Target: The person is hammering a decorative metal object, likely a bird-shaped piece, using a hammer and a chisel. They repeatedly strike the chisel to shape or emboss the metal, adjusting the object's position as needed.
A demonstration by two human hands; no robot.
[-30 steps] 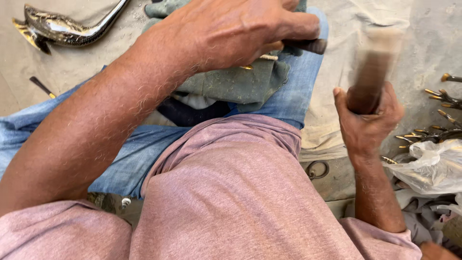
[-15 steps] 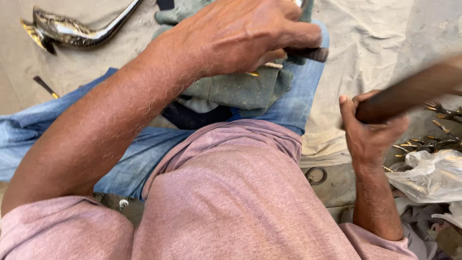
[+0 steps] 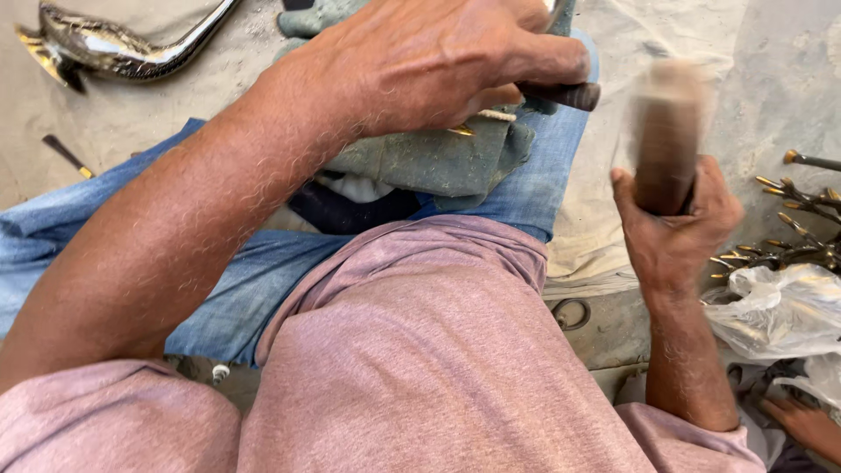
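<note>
While the left hand (image 3: 438,61) clamps a dark tool handle (image 3: 561,94), right hand (image 3: 674,228) fists a blurred, prob. wooden mallet (image 3: 667,131).

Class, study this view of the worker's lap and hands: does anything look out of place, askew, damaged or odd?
Nothing looks damaged or spilled. The one oddity is the brown wooden tool gripped in the right hand: its top is smeared by motion blur. The left hand presses a dark handle against the grey cloth.

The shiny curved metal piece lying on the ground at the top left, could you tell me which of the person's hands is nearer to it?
Left. The left hand rests on the grey-green cloth to its right; the right hand is far across, gripping a brown wooden handle.
</note>
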